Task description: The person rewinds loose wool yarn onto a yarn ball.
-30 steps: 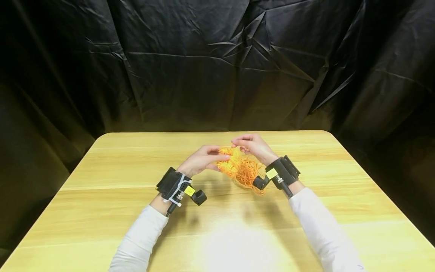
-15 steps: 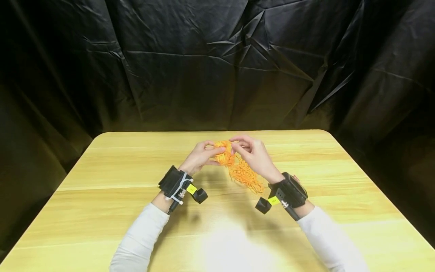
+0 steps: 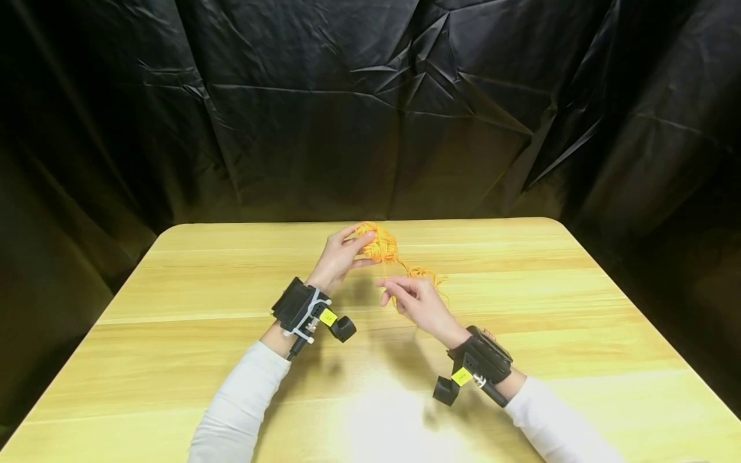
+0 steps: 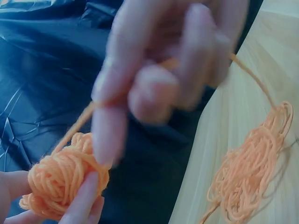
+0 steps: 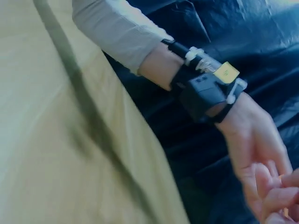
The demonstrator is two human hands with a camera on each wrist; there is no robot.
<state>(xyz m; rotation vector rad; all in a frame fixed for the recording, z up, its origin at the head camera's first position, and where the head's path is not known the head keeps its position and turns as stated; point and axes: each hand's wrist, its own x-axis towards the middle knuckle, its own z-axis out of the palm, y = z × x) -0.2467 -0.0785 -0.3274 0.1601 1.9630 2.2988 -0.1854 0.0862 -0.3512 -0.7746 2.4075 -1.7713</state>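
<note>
My left hand (image 3: 338, 258) grips a wound ball of orange yarn (image 3: 382, 247), thumb on its near side, raised above the table. In the left wrist view the yarn ball (image 4: 65, 182) sits between those fingers. My right hand (image 3: 421, 307) is lower and to the right, its fingers curled round a strand of yarn (image 4: 79, 122) that runs taut to the ball. From behind the right hand (image 4: 159, 51), which is blurred there, the strand leads on to a loose heap of yarn (image 4: 245, 175) on the table. Only part of the heap shows in the head view.
The wooden table (image 3: 173, 360) has a bright glare spot near its front. Behind it hangs a black sheet (image 3: 312, 148). Each wrist bears a strapped camera, such as the left camera (image 3: 343, 328), that juts out beside the hand.
My right hand has come from beside the ball down toward me, drawing the strand out. My left hand has moved slightly up and away with the yarn ball, turning it.
</note>
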